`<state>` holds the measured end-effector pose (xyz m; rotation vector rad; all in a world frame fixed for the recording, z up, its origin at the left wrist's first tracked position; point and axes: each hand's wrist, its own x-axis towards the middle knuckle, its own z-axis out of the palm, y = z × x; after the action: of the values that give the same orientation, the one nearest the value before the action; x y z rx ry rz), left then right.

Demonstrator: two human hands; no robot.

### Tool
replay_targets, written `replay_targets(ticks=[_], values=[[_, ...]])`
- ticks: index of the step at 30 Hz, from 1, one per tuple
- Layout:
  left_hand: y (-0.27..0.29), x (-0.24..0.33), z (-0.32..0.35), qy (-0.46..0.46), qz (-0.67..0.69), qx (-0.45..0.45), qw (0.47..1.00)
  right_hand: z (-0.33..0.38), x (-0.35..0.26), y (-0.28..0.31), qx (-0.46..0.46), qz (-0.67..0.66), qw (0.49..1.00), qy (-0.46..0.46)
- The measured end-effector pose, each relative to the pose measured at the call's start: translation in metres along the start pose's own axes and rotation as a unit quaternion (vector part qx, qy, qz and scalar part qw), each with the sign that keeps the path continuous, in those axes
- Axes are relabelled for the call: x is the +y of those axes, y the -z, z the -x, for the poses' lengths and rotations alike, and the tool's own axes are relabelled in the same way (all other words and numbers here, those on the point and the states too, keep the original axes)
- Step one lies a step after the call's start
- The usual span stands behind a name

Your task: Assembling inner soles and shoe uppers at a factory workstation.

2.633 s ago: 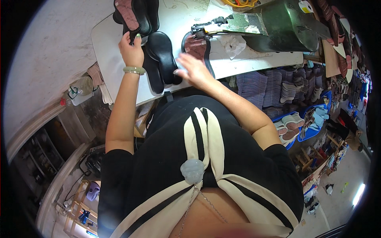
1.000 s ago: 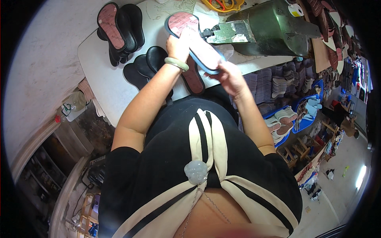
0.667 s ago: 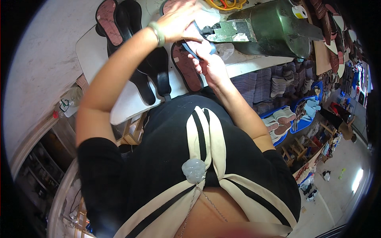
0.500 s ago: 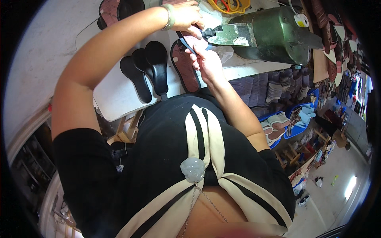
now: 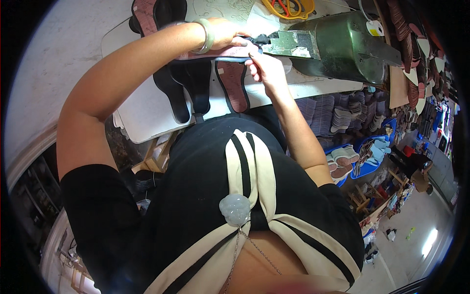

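A small round white tag [image 5: 375,28] with a yellow part lies on the green machine [image 5: 350,46], right of the right hand [image 5: 264,66].

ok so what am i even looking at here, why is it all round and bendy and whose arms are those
This is one picture from a wide fisheye camera worn on a person's head, looking down. That lens bends straight edges and makes the round black border. The arms belong to the wearer, whose black top with cream stripes fills the lower half.

No robot here, just two bare hands. The left hand and right hand together hold a flat pinkish insole up against the nose of a dark green machine.

Below them is a white table with more shoe soles: black soles and a reddish sole. To the right, stacks of soles sit lower down.
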<state>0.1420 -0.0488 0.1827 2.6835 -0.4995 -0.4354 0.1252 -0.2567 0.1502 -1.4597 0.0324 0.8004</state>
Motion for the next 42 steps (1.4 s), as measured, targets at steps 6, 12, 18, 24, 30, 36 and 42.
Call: replay_targets(ticks=[6,12,18,24,30,36,42], values=[[-0.010,0.013,0.012,0.061,0.055,0.025,0.996,0.013,-0.004,0.014,-0.012,0.045,0.999,0.029],[-0.022,0.020,0.019,0.077,0.129,0.076,0.986,0.039,0.028,0.019,-0.023,0.014,1.000,0.006],[-0.026,0.041,0.024,0.191,0.333,0.045,0.922,0.088,0.062,0.016,-0.018,-0.065,0.997,0.046],[-0.034,0.043,0.019,0.245,0.321,0.104,0.909,0.122,0.047,0.010,-0.187,-0.146,0.967,-0.096],[-0.049,0.028,0.008,0.228,0.163,0.259,0.925,0.101,0.053,0.007,-0.131,-0.133,0.981,-0.048],[-0.059,0.022,-0.015,0.321,0.222,0.346,0.853,0.071,0.062,0.004,-0.114,-0.169,0.977,-0.058],[-0.058,-0.003,-0.025,0.306,0.204,0.420,0.830,0.046,0.058,-0.008,-0.103,-0.193,0.976,-0.021]])
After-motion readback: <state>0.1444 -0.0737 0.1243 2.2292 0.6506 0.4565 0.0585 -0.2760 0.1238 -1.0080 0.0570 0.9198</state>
